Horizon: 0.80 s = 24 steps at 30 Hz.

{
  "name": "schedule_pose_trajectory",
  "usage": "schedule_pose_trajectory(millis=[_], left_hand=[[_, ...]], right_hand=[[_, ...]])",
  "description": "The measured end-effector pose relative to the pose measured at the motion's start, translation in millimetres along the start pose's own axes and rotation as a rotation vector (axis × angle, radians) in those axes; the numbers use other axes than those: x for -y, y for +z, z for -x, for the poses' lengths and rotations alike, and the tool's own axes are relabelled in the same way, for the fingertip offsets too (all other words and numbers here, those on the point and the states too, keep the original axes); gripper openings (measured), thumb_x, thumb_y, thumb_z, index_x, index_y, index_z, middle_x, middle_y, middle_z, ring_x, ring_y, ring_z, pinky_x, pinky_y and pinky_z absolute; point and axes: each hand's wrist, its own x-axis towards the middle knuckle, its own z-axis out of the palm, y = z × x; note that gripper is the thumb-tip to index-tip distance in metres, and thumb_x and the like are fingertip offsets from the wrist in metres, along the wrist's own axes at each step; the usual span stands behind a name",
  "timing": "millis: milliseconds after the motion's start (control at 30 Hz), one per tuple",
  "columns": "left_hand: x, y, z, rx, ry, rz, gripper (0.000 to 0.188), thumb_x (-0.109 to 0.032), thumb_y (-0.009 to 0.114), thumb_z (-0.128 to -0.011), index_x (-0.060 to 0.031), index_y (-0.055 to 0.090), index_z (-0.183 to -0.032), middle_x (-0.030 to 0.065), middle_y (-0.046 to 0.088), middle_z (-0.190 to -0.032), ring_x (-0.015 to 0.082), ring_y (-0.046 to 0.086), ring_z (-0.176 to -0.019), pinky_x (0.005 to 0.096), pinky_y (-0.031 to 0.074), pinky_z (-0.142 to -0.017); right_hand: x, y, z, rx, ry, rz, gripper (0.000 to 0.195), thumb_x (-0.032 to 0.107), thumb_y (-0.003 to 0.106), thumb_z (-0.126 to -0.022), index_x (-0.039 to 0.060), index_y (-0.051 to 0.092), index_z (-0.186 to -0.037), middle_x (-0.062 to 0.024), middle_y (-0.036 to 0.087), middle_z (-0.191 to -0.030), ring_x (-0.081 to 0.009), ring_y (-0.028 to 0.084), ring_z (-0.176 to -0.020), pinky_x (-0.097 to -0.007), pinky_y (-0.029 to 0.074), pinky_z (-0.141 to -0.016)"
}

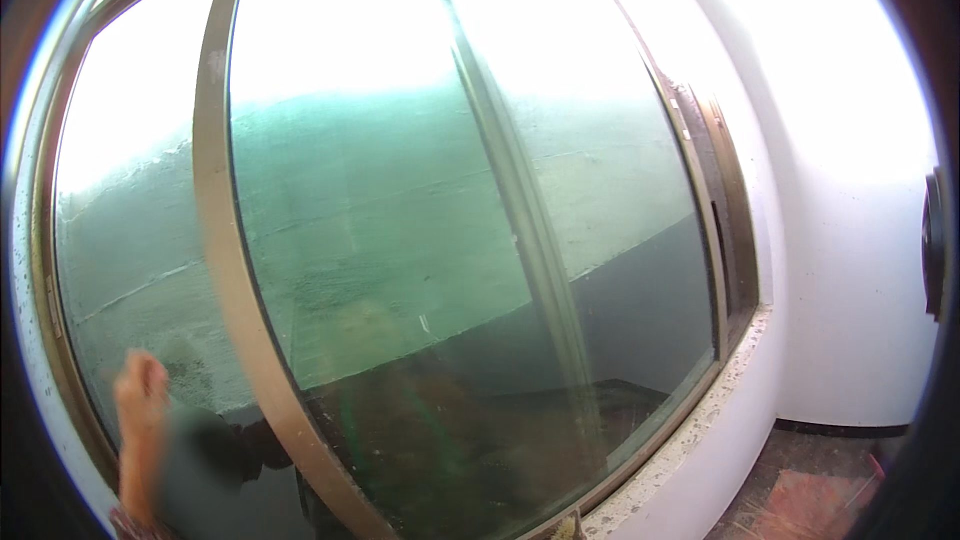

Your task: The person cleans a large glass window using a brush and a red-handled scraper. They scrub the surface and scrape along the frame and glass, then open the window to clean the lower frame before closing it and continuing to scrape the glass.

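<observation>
At the lower left, what appears to be my left hand (140, 386) is raised in front of the left pane of a large window, its fingers bent and blurred by motion. Whether it holds anything or touches the glass cannot be told. The brownish metal window frame (225, 240) stands to the right of the hand. Beyond it is a wide greenish glass pane (375, 240) with faint reflections. A blurred grey and dark shape (202, 450) lies beside my forearm; what it is cannot be told. My right hand is out of view.
A speckled sill (675, 450) runs below the window, with a small bristly object (568, 527) at its lower end. At right are a white wall (847, 277) and a black round-edged object (932, 244). A reddish flat piece (814, 502) lies on the dark floor.
</observation>
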Motion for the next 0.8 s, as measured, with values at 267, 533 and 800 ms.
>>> schedule_pose_trajectory(millis=[267,533,800], left_hand=[[-65.0,87.4,125.4,0.582,0.128,0.266,0.029,-0.021,0.06,-0.093,0.0017,0.048,-0.107,0.0138,0.06,-0.063,0.0227,0.058,-0.048,0.0315,0.044,-0.044],[-99.4,90.9,114.6,0.602,-0.071,0.361,0.031,-0.017,0.058,-0.094,0.0077,0.05,-0.11,0.0127,0.059,-0.057,0.0177,0.058,-0.044,0.0297,0.045,-0.041],[-124.1,118.0,117.9,0.61,-0.017,0.398,0.028,-0.02,0.061,-0.092,0.0019,0.045,-0.1,0.0141,0.059,-0.058,0.0172,0.059,-0.046,0.0296,0.046,-0.042]], right_hand=[[17.4,5.1,-8.1,-0.069,-0.025,-0.029,0.028,0.008,0.064,-0.066,0.0018,0.055,-0.091,-0.0128,0.046,-0.067,-0.0284,0.047,-0.057,-0.0411,0.038,-0.051],[45.3,7.7,-29.0,-0.128,-0.035,-0.126,0.029,0.007,0.062,-0.067,0.0008,0.057,-0.095,-0.0139,0.047,-0.068,-0.0295,0.048,-0.058,-0.0406,0.04,-0.052],[14.8,15.0,-15.9,-0.096,-0.035,-0.065,0.028,0.008,0.063,-0.072,0.0018,0.063,-0.099,-0.0132,0.051,-0.069,-0.027,0.052,-0.059,-0.0365,0.042,-0.052]])
